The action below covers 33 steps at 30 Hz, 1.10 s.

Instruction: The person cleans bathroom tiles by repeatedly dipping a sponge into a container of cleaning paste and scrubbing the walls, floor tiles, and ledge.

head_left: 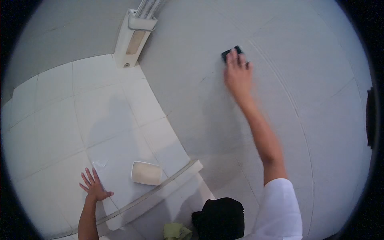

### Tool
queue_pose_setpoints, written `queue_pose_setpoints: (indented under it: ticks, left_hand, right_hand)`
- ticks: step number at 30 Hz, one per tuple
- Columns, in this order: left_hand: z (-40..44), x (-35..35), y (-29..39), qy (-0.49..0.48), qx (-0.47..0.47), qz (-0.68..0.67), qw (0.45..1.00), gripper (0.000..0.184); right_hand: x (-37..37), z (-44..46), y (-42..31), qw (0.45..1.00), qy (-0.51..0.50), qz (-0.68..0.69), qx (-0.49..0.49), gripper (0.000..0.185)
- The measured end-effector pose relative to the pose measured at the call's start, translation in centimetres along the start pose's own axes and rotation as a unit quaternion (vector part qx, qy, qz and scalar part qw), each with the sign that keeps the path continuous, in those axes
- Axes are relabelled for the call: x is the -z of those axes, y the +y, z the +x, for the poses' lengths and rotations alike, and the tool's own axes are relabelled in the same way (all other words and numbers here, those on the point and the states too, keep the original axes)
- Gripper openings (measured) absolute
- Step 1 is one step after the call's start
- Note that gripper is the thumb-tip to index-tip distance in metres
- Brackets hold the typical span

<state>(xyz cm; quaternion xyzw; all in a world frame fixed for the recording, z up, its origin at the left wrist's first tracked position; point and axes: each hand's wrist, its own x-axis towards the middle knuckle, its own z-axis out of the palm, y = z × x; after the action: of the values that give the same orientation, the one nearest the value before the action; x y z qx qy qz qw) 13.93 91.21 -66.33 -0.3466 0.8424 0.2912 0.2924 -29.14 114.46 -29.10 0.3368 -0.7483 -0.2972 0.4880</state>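
Observation:
My right hand [239, 74] is stretched out against the grey tiled surface [192, 80], its fingers bent over a dark green, almost black scouring pad [229, 52] pressed to it. The hand covers part of the pad. On the white tiles [52, 132] at the lower left, my left hand [94, 187] rests flat with fingers spread, holding nothing. To the right of that hand sits a small white rectangular tub [146, 173] with beige contents, close to a raised white ledge [160, 192].
A tall white box [134, 38] with a handle and a brownish panel stands in the far corner, pale rods rising from it. A yellow-green cloth [176, 231] and black fabric [220, 218] lie at the bottom. A dark object [371, 118] shows at the right edge.

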Motion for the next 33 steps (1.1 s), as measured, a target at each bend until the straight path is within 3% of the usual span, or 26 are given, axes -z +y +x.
queue_pose_setpoints:
  ticks: [4,6,7,8,11,15,17,19,21,25,29,31,33]
  left_hand:
    - [0.0,0.0,-0.5,-0.014,-0.004,-0.001,1.0,0.154]
    - [0.6,-0.7,-0.5,-0.006,0.004,0.014,1.0,0.156]
    - [0.7,-1.0,-0.4,-0.008,-0.003,0.013,1.0,0.156]
    - [0.7,-1.0,-0.4,-0.015,0.003,0.016,1.0,0.156]
    - [0.6,0.1,0.1,-0.027,0.013,0.016,0.999,0.157]
    - [0.5,-0.3,0.2,-0.049,0.026,0.026,0.998,0.156]
    - [0.2,0.5,0.3,-0.039,0.031,0.03,0.998,0.156]
    - [-0.3,0.4,0.0,-0.038,0.003,0.02,0.999,0.155]
    - [-0.5,-0.4,-0.8,-0.039,-0.004,0.017,0.999,0.151]
    - [-0.5,-1.7,-1.3,-0.013,-0.023,-0.01,1.0,0.144]
    - [-1.9,-0.5,-0.2,-0.016,-0.02,-0.034,0.999,0.136]
    - [-2.1,-0.4,0.0,-0.015,-0.018,-0.035,0.999,0.135]
    - [-1.7,-0.2,-0.1,-0.012,-0.015,-0.035,0.999,0.134]
  right_hand:
    - [-1.5,-8.2,0.6,0.975,-0.029,0.1,0.194,0.048]
    - [4.8,-7.0,5.7,0.992,-0.112,0.044,0.025,0.051]
    - [8.3,-6.6,8.5,0.999,-0.036,0.027,-0.008,0.052]
    - [11.1,-6.8,11.0,0.999,-0.043,0.012,-0.03,0.057]
    - [10.9,-7.6,13.2,0.998,-0.019,-0.061,0.02,0.057]
    - [1.9,1.2,8.6,0.995,0.076,0.015,0.06,0.042]
    - [-0.3,6.3,5.9,0.997,0.045,-0.023,0.064,0.039]
    - [0.7,7.6,5.7,0.998,-0.036,0.028,0.038,0.037]
    - [-0.4,7.0,9.9,0.996,0.041,0.002,0.079,0.04]
    - [3.3,13.8,15.6,0.983,0.113,-0.131,-0.063,0.048]
    - [0.3,18.0,12.3,0.98,0.101,-0.134,-0.106,0.048]
    - [-2.7,17.9,7.8,0.994,0.029,-0.091,-0.053,0.048]
    - [-6.2,15.6,2.1,0.998,0.039,-0.051,0.007,0.048]
